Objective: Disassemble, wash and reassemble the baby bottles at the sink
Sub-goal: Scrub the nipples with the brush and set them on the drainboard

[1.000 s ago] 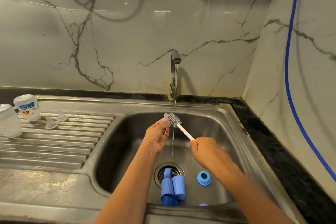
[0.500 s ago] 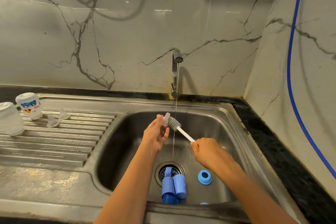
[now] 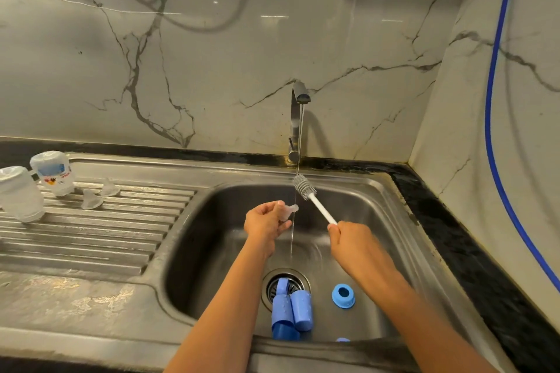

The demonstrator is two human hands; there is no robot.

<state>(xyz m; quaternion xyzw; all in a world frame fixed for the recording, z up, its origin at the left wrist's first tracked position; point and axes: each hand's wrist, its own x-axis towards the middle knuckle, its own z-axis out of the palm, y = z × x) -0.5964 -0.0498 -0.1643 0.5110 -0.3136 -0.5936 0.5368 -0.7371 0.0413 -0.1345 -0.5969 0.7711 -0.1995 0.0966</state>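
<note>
Over the steel sink (image 3: 375,200), my left hand (image 3: 265,221) pinches a clear silicone nipple (image 3: 289,210) whose tip points right, beside the thin water stream. My right hand (image 3: 353,241) grips the white handle of a small brush (image 3: 315,201); its grey bristle head is raised into the stream under the tap (image 3: 298,118). The brush and nipple are apart. On the sink floor lie blue caps (image 3: 292,310) over the drain and a blue screw ring (image 3: 343,296). Two upturned clear bottles (image 3: 53,171) and two more nipples (image 3: 100,195) stand on the drainboard.
The ribbed drainboard (image 3: 91,239) stretches left of the basin. A black counter edge (image 3: 472,266) runs along the right wall, where a blue cable (image 3: 492,100) hangs. Another blue piece (image 3: 342,340) peeks at the sink's front rim.
The brush has pulled away from the nipple and risen up to the right into the stream. My left hand has turned the nipple so its tip points right.
</note>
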